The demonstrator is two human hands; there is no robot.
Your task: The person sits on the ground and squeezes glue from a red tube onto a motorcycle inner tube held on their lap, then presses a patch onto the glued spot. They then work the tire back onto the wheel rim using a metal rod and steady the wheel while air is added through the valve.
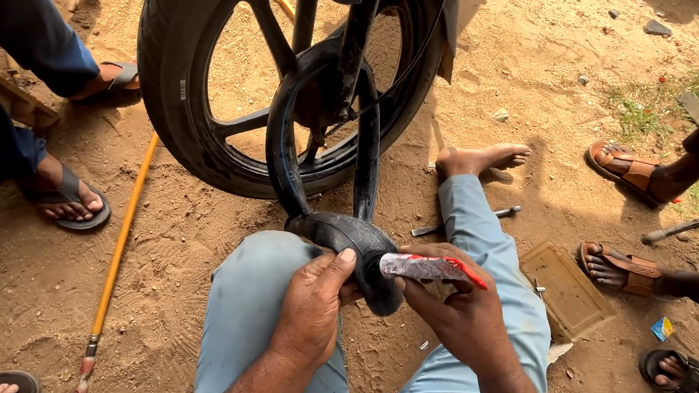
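Gripping black inner tube (355,245), left hand (312,302); right hand (459,310) around glue tube (429,268)

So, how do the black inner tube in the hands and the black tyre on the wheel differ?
The inner tube is limp and folded over the person's knee; the tyre keeps a firm round shape on its wheel. The inner tube looks smooth and narrow; the tyre is wider, with tread. The left hand grips the tube while the right hand holds a small glue tube; no hand touches the tyre. Both are black rubber.

One wheel (292,82), one inner tube (339,236), one glue tube (429,268), two hands, one yellow rod (120,240).
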